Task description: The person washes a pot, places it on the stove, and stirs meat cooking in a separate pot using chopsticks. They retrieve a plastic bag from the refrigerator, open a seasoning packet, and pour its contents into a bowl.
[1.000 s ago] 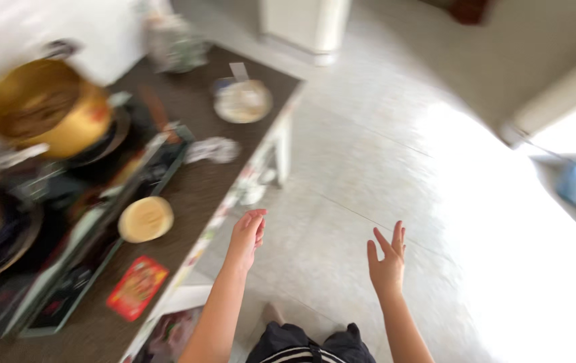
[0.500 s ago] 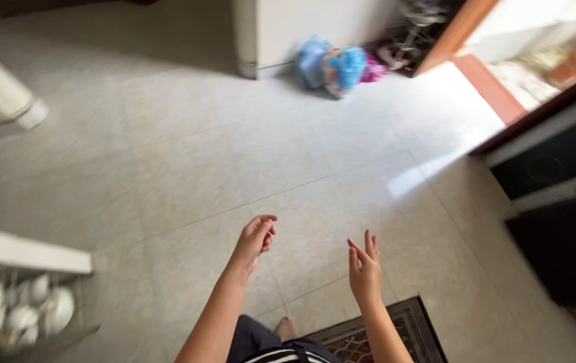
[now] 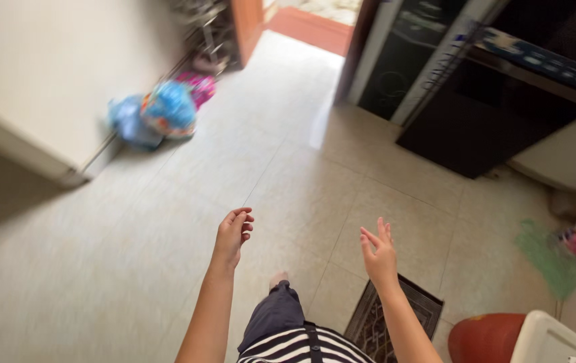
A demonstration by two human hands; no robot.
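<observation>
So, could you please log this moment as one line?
left hand: empty, curled | right hand: empty, open | below: tiled floor, doormat

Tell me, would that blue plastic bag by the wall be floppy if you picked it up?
Probably floppy: the blue plastic bag looks crumpled and bulgy, slumped on the tiled floor. It likely sags and rustles rather than rolls. Weight is hard to judge; the picture is blurry. Both the left hand and right hand are empty, far from it.

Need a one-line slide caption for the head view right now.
Both empty hands, left hand loosely curled and right hand open, raised over the pale tiled floor near a dark patterned doormat.
</observation>
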